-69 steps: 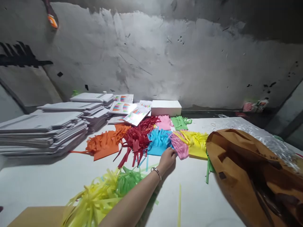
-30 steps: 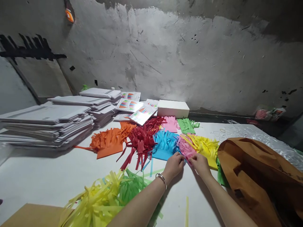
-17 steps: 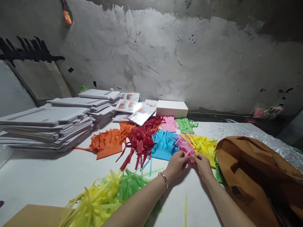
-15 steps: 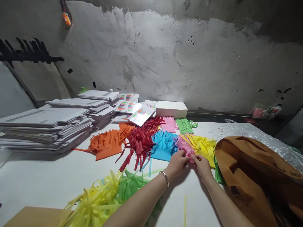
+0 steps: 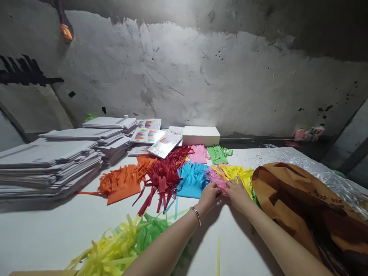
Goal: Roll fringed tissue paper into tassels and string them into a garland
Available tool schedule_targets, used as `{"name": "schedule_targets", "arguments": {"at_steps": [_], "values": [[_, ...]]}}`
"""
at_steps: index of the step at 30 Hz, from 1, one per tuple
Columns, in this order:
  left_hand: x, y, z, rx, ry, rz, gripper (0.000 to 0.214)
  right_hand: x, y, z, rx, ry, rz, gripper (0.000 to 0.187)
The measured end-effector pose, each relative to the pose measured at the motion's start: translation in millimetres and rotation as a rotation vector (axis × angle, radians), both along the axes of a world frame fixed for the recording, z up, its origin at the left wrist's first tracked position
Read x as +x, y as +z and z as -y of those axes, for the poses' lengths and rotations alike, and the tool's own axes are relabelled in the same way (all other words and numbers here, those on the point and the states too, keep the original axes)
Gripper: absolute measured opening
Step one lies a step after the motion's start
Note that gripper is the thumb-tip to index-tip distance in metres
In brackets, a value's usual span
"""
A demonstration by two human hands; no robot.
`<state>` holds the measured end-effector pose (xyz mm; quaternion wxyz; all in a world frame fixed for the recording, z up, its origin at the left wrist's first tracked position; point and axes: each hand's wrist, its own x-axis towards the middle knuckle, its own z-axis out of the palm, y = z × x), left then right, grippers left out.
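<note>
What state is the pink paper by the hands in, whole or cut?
Cut: the pink paper splays into narrow strips at its far end, between the blue paper and yellow paper.

Stacks (image 5: 51, 161) L of fringes (image 5: 163, 176), bag (image 5: 287, 191) R

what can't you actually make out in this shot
All in the head view:
- Whether the left hand and right hand pinch the pink fringed paper: their own backs hide the fingers.
- Brown bag: inside too dark, cut by the right edge.
- Printed cards: print too small.
</note>
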<state>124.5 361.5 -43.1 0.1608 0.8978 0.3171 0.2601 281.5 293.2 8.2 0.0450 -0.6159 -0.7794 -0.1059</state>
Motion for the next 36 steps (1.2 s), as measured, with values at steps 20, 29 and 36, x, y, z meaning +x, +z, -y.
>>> {"name": "schedule_targets", "arguments": {"at_steps": [20,29,36], "values": [[-18,23.6,-44,-0.195,0.261,-0.075,0.031,11,41.7,-1,0.102,0.029,0.26,0.021],[-19,17.3,-44,-0.205,0.36,-0.098,0.031,59,104.8,-38,0.239,-0.092,0.014,0.029],[-16,19.0,-47,-0.189,0.35,-0.14,0.031,88,137.6,-63,0.52,-0.263,-0.28,0.029]]}}
